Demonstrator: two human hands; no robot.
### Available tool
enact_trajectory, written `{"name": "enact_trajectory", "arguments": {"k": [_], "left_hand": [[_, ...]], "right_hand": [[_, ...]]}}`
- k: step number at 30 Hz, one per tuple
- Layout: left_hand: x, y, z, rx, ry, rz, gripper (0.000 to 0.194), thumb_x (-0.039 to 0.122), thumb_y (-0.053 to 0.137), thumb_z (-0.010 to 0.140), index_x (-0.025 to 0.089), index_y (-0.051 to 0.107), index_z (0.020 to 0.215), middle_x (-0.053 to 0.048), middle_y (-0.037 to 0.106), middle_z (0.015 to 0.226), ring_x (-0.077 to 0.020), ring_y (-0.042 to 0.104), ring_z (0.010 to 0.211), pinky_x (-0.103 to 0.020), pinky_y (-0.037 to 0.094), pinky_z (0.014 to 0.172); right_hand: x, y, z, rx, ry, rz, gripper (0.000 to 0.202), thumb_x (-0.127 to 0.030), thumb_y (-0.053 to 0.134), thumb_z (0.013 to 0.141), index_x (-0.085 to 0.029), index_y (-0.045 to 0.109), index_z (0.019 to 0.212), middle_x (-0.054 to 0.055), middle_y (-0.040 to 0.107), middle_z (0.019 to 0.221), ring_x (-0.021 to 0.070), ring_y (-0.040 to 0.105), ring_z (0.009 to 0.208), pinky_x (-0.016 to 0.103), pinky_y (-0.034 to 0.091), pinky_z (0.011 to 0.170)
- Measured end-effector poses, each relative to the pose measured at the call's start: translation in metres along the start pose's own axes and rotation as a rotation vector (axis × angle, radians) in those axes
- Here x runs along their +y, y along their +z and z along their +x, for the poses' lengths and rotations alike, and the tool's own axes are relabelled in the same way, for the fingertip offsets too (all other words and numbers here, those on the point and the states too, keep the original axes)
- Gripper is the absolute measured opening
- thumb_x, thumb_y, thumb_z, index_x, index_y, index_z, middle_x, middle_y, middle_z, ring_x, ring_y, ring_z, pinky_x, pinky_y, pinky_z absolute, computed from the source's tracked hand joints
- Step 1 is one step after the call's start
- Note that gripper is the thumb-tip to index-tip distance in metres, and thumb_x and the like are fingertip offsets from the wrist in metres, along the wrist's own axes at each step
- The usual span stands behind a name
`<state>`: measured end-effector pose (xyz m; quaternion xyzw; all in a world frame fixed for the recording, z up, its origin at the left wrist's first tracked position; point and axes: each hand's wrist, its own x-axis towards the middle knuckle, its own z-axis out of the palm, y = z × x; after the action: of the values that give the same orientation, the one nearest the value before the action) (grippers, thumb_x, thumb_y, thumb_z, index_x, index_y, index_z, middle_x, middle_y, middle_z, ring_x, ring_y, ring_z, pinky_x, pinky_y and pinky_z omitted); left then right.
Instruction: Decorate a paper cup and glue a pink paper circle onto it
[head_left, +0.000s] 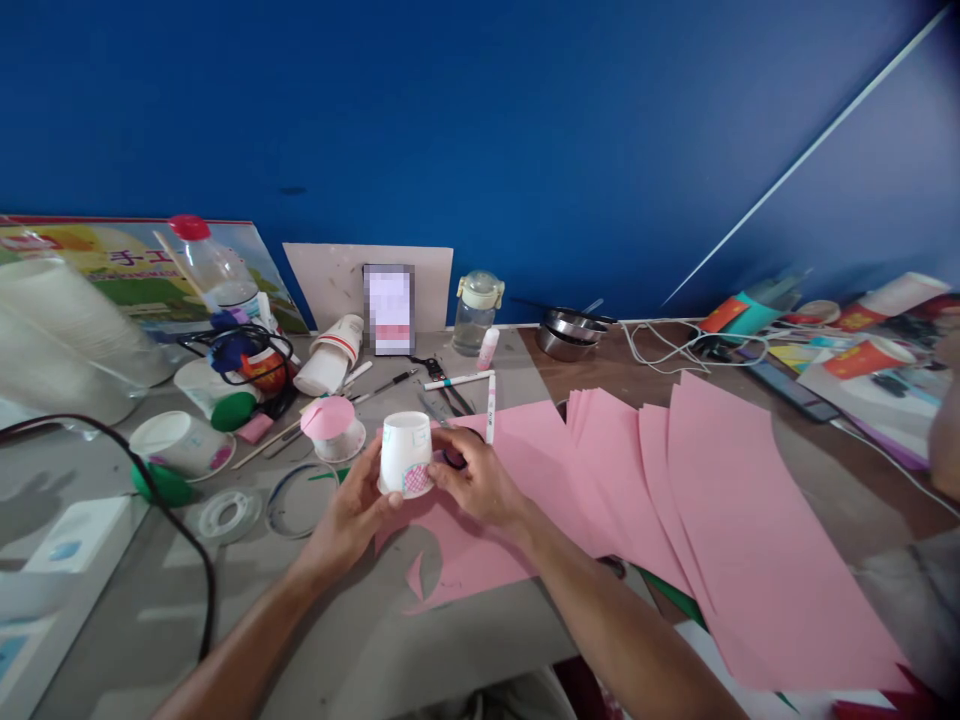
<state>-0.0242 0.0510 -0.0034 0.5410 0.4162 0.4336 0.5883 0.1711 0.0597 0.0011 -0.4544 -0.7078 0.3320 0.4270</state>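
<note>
Over the head feed I am judging the work part-done: the cup [406,450] is bearing 1 pink hatched patch [417,479], while the blue outlines [420,437] near its upper end are looking unfilled, so colouring may be remaining. I am clasping the cup upside down between both hands, the left hand [354,507] gripping its left side and the right hand [474,482] pinching beside the patch, over the pink sheet [536,470].

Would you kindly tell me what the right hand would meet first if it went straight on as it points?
The right hand would first meet the white cup, which it is touching; what comes beyond is hard to judge, as depth is unclear.
</note>
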Motion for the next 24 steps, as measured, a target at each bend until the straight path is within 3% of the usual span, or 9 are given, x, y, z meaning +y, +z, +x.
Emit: {"name": "enact_trajectory", "arguments": {"k": [4, 6, 9, 10, 13, 17, 20, 24], "left_hand": [[-0.002, 0.002, -0.003, 0.042, 0.015, 0.016, 0.080, 0.040, 0.077, 0.070, 0.020, 0.045, 0.140, -0.016, 0.054, 0.142, -0.0353, 0.050, 0.128, -0.043, 0.047, 0.100], [-0.002, 0.003, -0.003, 0.087, -0.005, 0.015, 0.077, 0.040, 0.076, 0.071, 0.019, 0.046, 0.139, -0.016, 0.057, 0.138, -0.0352, 0.053, 0.125, -0.044, 0.048, 0.099], [-0.002, 0.002, -0.003, 0.141, -0.005, 0.057, 0.072, 0.039, 0.074, 0.072, 0.018, 0.047, 0.135, -0.016, 0.059, 0.134, -0.0346, 0.054, 0.123, -0.045, 0.048, 0.098], [-0.002, 0.001, -0.004, 0.147, 0.003, 0.097, 0.069, 0.039, 0.073, 0.072, 0.018, 0.048, 0.134, -0.016, 0.059, 0.133, -0.0342, 0.054, 0.123, -0.045, 0.047, 0.099], [-0.005, 0.001, -0.004, 0.155, 0.022, 0.258, 0.065, 0.034, 0.071, 0.072, 0.019, 0.047, 0.131, -0.013, 0.058, 0.131, -0.0328, 0.052, 0.124, -0.047, 0.042, 0.104], [-0.011, 0.001, -0.005, 0.147, 0.025, 0.393, 0.062, 0.027, 0.067, 0.072, 0.021, 0.045, 0.129, -0.010, 0.057, 0.127, -0.0303, 0.054, 0.118, -0.047, 0.043, 0.102], [-0.013, 0.002, -0.003, 0.158, 0.046, 0.445, 0.058, 0.025, 0.066, 0.072, 0.019, 0.046, 0.125, -0.011, 0.058, 0.123, -0.0286, 0.056, 0.114, -0.045, 0.044, 0.099], [-0.019, 0.001, 0.001, 0.205, 0.054, 0.473, 0.056, 0.028, 0.067, 0.070, 0.016, 0.046, 0.120, -0.014, 0.060, 0.117, -0.0286, 0.059, 0.109, -0.045, 0.047, 0.093]], "right_hand": [[0.000, -0.001, 0.001, 0.021, -0.063, -0.052, 0.031, -0.028, 0.063, 0.086, -0.018, 0.065, 0.116, 0.011, 0.070, 0.111, 0.0235, 0.063, 0.102, 0.037, 0.050, 0.085], [0.007, -0.009, 0.003, 0.122, -0.063, -0.127, 0.025, -0.026, 0.059, 0.087, -0.019, 0.067, 0.110, 0.011, 0.070, 0.106, 0.0230, 0.063, 0.099, 0.036, 0.050, 0.085], [0.024, -0.028, 0.010, 0.410, 0.121, -0.322, 0.026, -0.026, 0.050, 0.089, -0.015, 0.065, 0.108, 0.010, 0.069, 0.091, 0.0217, 0.064, 0.083, 0.034, 0.049, 0.078], [0.028, -0.034, 0.012, 0.434, 0.218, -0.423, 0.029, -0.029, 0.050, 0.089, -0.014, 0.064, 0.110, 0.010, 0.069, 0.088, 0.0222, 0.063, 0.081, 0.035, 0.048, 0.078], [0.035, -0.040, 0.017, 0.288, 0.459, -0.679, 0.038, -0.035, 0.053, 0.088, -0.013, 0.058, 0.119, 0.009, 0.071, 0.087, 0.0245, 0.064, 0.088, 0.036, 0.043, 0.085], [0.034, -0.031, 0.019, 0.111, 0.532, -0.837, 0.048, -0.035, 0.057, 0.086, -0.012, 0.051, 0.128, 0.015, 0.072, 0.103, 0.0285, 0.065, 0.098, 0.039, 0.038, 0.091], [0.040, -0.029, 0.018, 0.136, 0.571, -0.730, 0.045, -0.030, 0.057, 0.085, -0.013, 0.053, 0.126, 0.012, 0.073, 0.093, 0.0273, 0.067, 0.093, 0.038, 0.037, 0.091], [0.054, -0.035, 0.017, 0.266, 0.581, -0.544, 0.042, -0.024, 0.055, 0.082, -0.015, 0.056, 0.123, 0.005, 0.072, 0.078, 0.0235, 0.067, 0.085, 0.036, 0.040, 0.090]]}}
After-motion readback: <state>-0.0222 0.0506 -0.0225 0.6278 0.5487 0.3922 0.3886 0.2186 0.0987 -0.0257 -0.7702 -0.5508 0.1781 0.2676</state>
